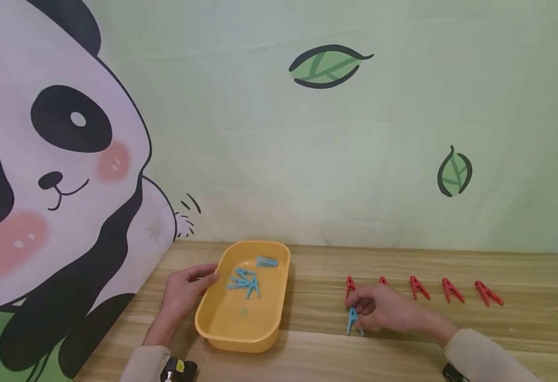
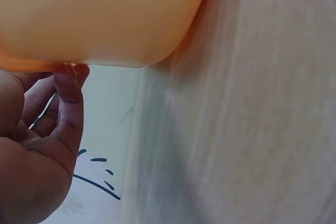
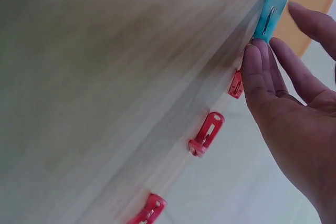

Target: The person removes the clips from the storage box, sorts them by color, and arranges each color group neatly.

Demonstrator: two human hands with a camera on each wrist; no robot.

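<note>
My left hand (image 1: 186, 291) touches the left rim of a yellow plastic basin (image 1: 221, 321), fingertips against its outer edge in the left wrist view. Several blue clothespins (image 1: 252, 286) lie inside the basin. Over to the right, another blue clothespin (image 1: 352, 317) stands on the table, legs spread toward me. My right hand (image 1: 386, 310) is right beside it, fingertips close to the clothespin. In the right wrist view a gap shows between the thumb (image 3: 315, 24) and this clothespin. Several red clothespins (image 1: 419, 287) stand in a row behind; the hand partly covers two.
A wood-grain table (image 1: 317, 350) carries everything. At its back hangs a pale green cloth (image 1: 260, 159) printed with a panda and leaves. Small black devices (image 1: 179, 370) are worn at both wrists.
</note>
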